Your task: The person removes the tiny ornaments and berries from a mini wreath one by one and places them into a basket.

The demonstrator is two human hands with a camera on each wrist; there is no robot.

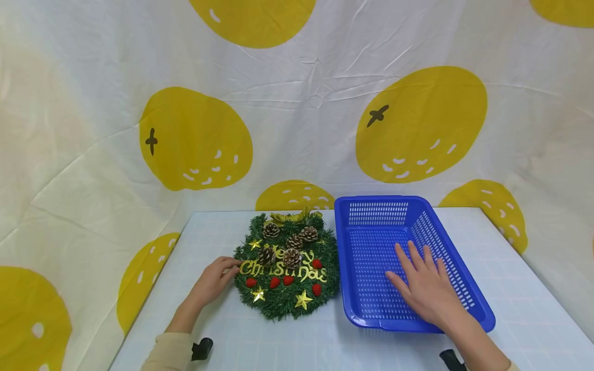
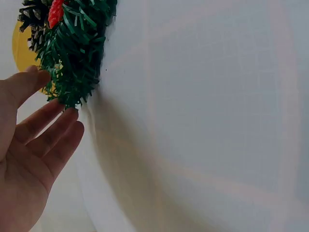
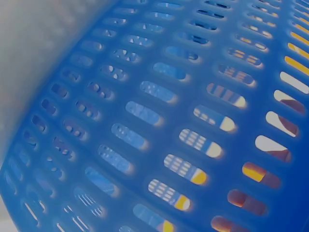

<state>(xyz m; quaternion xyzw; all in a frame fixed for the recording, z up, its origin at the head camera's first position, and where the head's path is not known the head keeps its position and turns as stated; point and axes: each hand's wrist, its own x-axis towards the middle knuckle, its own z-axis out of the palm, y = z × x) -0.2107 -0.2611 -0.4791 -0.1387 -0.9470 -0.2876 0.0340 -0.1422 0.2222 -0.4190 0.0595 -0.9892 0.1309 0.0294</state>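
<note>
A green Christmas wreath (image 1: 287, 304) lies on the table, with gold lettering, pine cones, red berries and gold stars. My left hand (image 1: 217, 281) is at its left edge. In the left wrist view, the thumb and fingers of that left hand (image 2: 26, 154) pinch the outer greenery (image 2: 77, 72); some fingertips are partly hidden by it. To the right of the wreath stands a blue plastic basket (image 1: 464, 268) with slotted sides. Over its right part my right hand (image 1: 427, 288) is spread, palm down, holding nothing. The right wrist view is filled by the basket's slotted wall (image 3: 145, 96).
The white table (image 1: 260, 345) carries the wreath and basket side by side, almost touching. Behind and around it hangs a white cloth (image 1: 297, 129) with large yellow fruit prints. Dark wrist mounts (image 1: 202, 349) show beside both forearms.
</note>
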